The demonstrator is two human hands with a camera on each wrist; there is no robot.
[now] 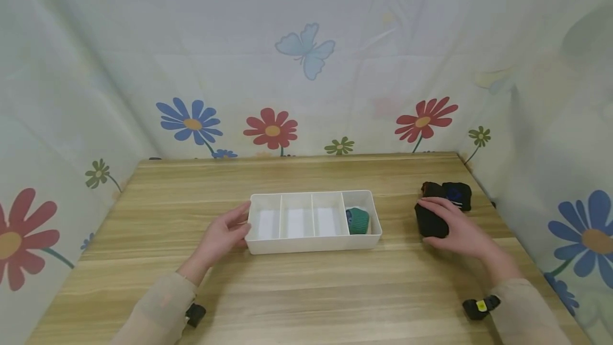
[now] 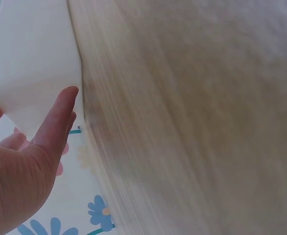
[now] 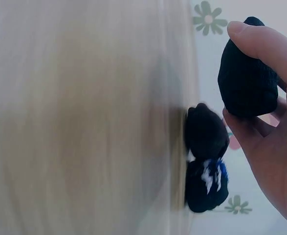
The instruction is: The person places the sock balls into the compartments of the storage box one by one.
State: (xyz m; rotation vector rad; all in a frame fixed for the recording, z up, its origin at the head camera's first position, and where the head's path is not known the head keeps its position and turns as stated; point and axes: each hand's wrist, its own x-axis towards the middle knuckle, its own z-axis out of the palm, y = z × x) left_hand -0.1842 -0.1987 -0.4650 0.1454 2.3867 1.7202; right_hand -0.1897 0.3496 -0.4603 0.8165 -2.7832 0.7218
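A white box (image 1: 301,246) with a row of compartments lies on the table, a rolled green ribbed sock (image 1: 358,221) in its rightmost compartment. My left hand (image 1: 224,234) touches the box's left end, its fingers fairly straight against the end wall (image 2: 31,98). Over at the right, my right hand (image 1: 457,230) grips a rolled black sock (image 3: 246,78) between thumb and fingers, raised off the tabletop. Two more dark rolled socks lie just behind it: one plain black (image 3: 205,131), the other black with white and blue marks (image 1: 458,196).
The wood-grain table (image 1: 306,297) ends at a back edge against a pale curtain (image 1: 230,68) printed with flowers and a butterfly. More of this cloth hangs along both sides. A dark strapped device (image 1: 480,307) sits at my right wrist.
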